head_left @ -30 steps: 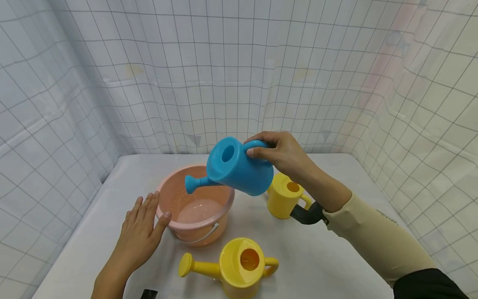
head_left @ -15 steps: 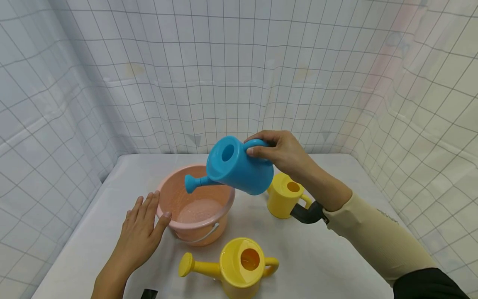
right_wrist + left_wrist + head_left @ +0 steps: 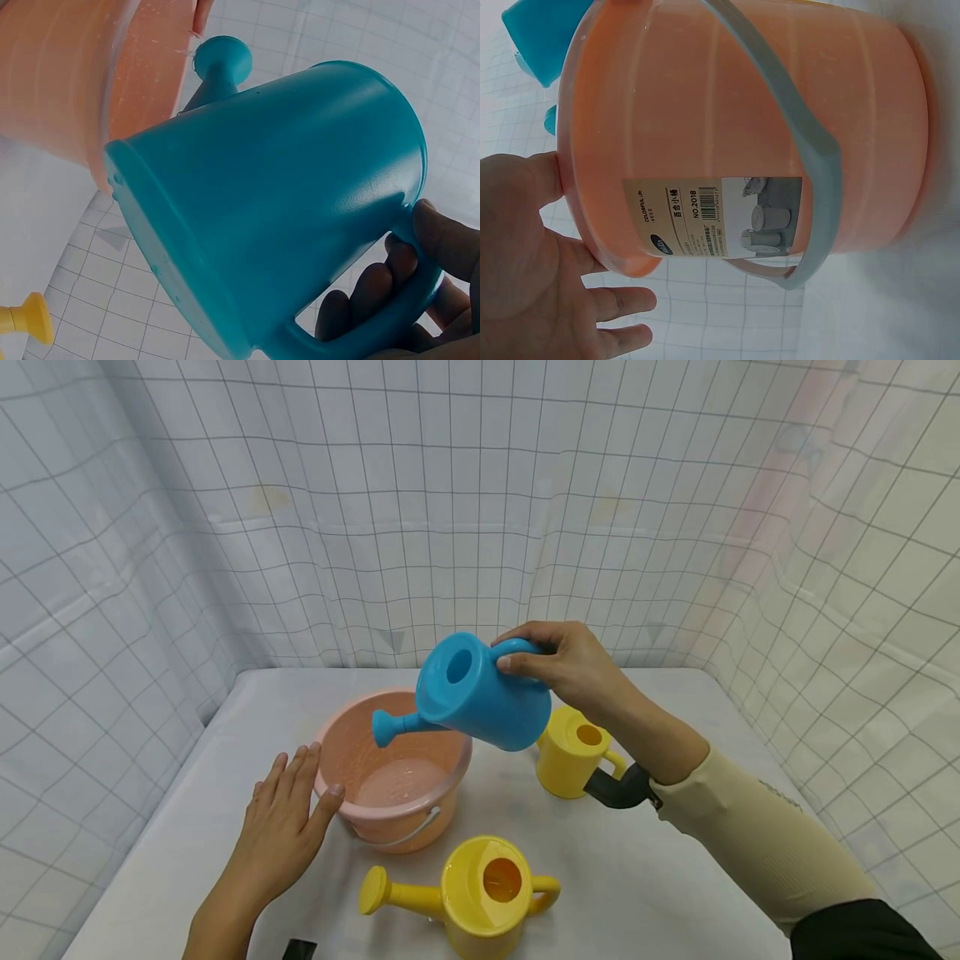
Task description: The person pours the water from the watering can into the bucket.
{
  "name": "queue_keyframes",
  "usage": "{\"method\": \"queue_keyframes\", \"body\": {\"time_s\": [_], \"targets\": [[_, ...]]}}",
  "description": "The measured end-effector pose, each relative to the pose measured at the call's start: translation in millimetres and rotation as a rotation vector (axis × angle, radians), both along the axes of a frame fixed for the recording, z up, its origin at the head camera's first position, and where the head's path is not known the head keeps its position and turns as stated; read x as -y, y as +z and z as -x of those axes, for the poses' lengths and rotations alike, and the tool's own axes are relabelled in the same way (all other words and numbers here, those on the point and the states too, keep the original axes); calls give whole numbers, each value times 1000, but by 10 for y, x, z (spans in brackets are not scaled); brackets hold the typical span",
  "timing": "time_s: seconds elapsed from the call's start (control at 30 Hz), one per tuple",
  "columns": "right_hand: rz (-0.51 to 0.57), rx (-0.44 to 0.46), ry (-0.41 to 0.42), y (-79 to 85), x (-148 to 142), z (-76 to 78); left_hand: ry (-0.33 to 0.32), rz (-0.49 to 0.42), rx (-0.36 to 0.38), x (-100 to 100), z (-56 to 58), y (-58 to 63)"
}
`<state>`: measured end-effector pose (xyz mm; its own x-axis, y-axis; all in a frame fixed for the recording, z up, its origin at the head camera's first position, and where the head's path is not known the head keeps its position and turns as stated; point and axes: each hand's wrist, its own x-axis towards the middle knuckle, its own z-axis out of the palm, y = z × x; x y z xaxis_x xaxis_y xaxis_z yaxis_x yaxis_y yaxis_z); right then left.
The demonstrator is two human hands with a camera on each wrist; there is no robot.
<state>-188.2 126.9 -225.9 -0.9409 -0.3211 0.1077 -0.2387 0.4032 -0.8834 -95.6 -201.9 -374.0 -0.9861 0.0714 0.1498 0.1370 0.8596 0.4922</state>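
My right hand [image 3: 566,664] grips the handle of a blue watering can [image 3: 483,697], tilted so its spout hangs over a pink bucket [image 3: 442,806]. Thin streams of water leave the sprinkler head [image 3: 223,60] in the right wrist view. Against the bucket's left rim rests my left hand [image 3: 281,827], fingers straight and thumb spread along the edge. The left wrist view shows its fingers [image 3: 626,301] beside the rim, with the bucket's grey handle [image 3: 821,161] hanging down and a paper label [image 3: 716,217] on the wall. Some water is in the bucket.
A yellow watering can [image 3: 483,893] with liquid inside stands in front of the bucket. Another yellow watering can [image 3: 570,756] stands behind my right forearm. White cloth [image 3: 622,893] covers the table, and gridded curtains [image 3: 480,510] enclose it at the back and sides.
Both hands stay almost still, and the blue watering can keeps its tilt over the bucket. Ripples on the water in the bucket vary slightly.
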Motion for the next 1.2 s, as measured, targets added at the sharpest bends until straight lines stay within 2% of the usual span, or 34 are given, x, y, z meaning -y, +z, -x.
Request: {"method": "queue_keyframes", "body": {"time_s": [0.97, 1.2], "targets": [[-9, 15, 5, -5, -14, 8, 0, -1, -5, -5, -8, -2], [-1, -15, 20, 1, -18, 7, 1, 2, -9, -1, -4, -8]]}}
